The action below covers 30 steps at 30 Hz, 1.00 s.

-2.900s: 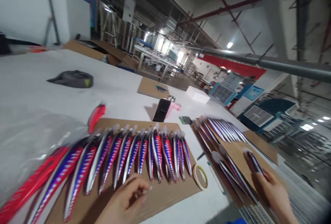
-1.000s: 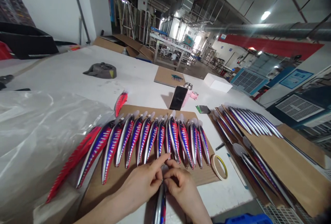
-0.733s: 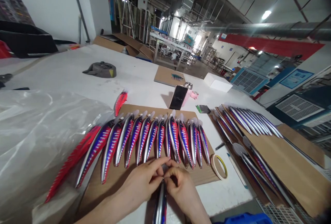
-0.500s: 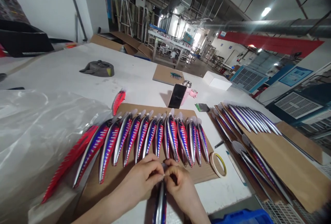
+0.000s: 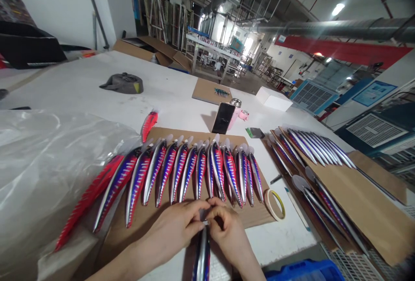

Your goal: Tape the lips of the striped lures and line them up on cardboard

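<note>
A silver, blue and red fishing lure (image 5: 202,255) points toward me at the bottom middle, its clear lip end between my hands. My left hand (image 5: 177,225) is closed in a pinch at that end. From the other side my right hand (image 5: 225,225) pinches the same spot, fingertips almost touching the left ones. A small whitish bit shows between the fingertips; I cannot make out what it is. Just beyond, a row of similar lures (image 5: 180,170) lies side by side on a cardboard sheet (image 5: 152,220), lips pointing away.
A tape roll (image 5: 275,205) lies right of the row, near a cutter knife (image 5: 298,209). Clear plastic wrap (image 5: 58,177) covers the left side. A phone (image 5: 223,117) leans on a pink bottle (image 5: 234,114). Stacked cardboard with lures (image 5: 353,203) stands right, a blue crate (image 5: 304,270) below.
Both hands stay at the lure's lip end, with only slight finger movement. The view has shifted a little; the row of lures lies as before.
</note>
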### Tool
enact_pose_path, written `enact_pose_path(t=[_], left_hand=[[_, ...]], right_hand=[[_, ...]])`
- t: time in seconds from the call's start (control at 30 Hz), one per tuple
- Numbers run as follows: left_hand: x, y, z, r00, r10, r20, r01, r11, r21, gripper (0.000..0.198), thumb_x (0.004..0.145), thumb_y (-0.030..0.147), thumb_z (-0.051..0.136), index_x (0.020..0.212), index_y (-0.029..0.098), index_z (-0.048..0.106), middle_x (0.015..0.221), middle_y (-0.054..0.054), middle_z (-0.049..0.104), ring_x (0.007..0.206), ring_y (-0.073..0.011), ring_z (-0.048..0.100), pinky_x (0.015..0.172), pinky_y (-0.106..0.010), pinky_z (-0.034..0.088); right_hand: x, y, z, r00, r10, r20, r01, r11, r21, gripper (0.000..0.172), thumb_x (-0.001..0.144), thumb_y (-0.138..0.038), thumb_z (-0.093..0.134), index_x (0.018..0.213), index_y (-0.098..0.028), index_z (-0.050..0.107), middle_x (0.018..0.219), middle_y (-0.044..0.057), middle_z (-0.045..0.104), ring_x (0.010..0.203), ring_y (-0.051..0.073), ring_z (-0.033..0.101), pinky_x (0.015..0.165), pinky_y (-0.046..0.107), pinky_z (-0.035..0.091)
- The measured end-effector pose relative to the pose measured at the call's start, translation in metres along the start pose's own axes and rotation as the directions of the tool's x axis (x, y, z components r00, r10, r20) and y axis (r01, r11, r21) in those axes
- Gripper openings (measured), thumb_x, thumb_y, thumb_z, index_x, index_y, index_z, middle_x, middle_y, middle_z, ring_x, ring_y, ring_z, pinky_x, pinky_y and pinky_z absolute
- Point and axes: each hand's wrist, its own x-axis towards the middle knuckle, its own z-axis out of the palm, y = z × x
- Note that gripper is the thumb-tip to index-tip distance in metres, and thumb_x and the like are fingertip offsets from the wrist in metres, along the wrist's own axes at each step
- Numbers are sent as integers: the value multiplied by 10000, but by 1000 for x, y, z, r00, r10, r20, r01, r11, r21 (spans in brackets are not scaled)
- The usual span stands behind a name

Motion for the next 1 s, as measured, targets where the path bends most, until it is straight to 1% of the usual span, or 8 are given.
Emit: enact_pose_path(t=[0.07, 0.13, 0.3, 0.5, 0.7, 0.8, 0.9, 1.0], left_hand=[[0, -1, 2, 1000, 0, -23, 0, 1000, 22, 231, 757, 182, 503, 928, 271, 631, 753, 57, 650, 721, -140, 591, 634, -214, 376], [0, -1, 4, 999, 3, -35, -1, 999, 51, 152, 770, 199, 494, 847, 249, 616, 738, 52, 646, 716, -145, 592, 626, -220, 372], [1, -1, 6, 998, 9, -55, -3, 994, 110, 110, 797, 219, 484, 761, 230, 588, 723, 46, 634, 710, -146, 591, 622, -230, 363], [3, -1, 8, 997, 7, -72, 5, 986, 168, 124, 782, 191, 470, 726, 226, 575, 690, 47, 617, 680, -140, 582, 611, -228, 354], [1, -3, 11, 997, 16, -78, -1, 982, 189, 132, 770, 167, 456, 714, 223, 561, 664, 50, 605, 638, -132, 570, 589, -226, 347], [0, -3, 9, 997, 34, -69, -20, 981, 195, 130, 762, 151, 456, 710, 224, 550, 662, 52, 585, 638, -132, 561, 587, -227, 350], [-1, -3, 7, 995, 82, -54, -70, 978, 194, 169, 734, 96, 459, 749, 233, 557, 763, 48, 585, 711, -131, 573, 635, -228, 376], [1, -4, 8, 988, 138, -73, -122, 974, 192, 220, 780, 86, 444, 858, 250, 567, 917, 29, 564, 795, -137, 587, 708, -244, 413]], right_hand=[[0, 0, 0, 1000, 13, 4, -13, 1000, 3, 229, 705, 7, 483, 673, -193, 589, 892, 68, 687, 1052, 191, 606, 861, 266, 443], [0, 1, 0, 1000, 12, 2, -12, 1000, 1, 231, 708, 7, 485, 674, -194, 593, 910, 72, 691, 1064, 187, 604, 864, 264, 442], [0, 2, 1, 1000, 20, 10, -20, 1000, 10, 237, 705, 13, 486, 684, -193, 601, 896, 68, 696, 1075, 181, 602, 874, 260, 440], [0, -2, -2, 1000, 22, 23, -22, 1000, -3, 228, 703, 13, 491, 689, -186, 602, 993, 82, 689, 1084, 178, 595, 876, 249, 434], [1, -11, -7, 994, 35, 104, -36, 999, 9, 219, 692, 12, 520, 699, -187, 610, 1068, 75, 662, 1070, 177, 599, 868, 238, 432], [1, -9, -5, 996, 54, 71, -54, 999, 2, 213, 688, 11, 526, 669, -190, 593, 1023, 71, 673, 1071, 182, 598, 879, 247, 426], [0, -5, -3, 999, 31, 38, -31, 1000, 1, 212, 704, 5, 519, 668, -193, 585, 989, 68, 681, 1087, 179, 588, 885, 245, 419], [-2, -2, -3, 1000, -16, 25, 15, 1000, 19, 213, 708, 5, 515, 670, -192, 586, 960, 61, 677, 1034, 165, 605, 857, 232, 425]])
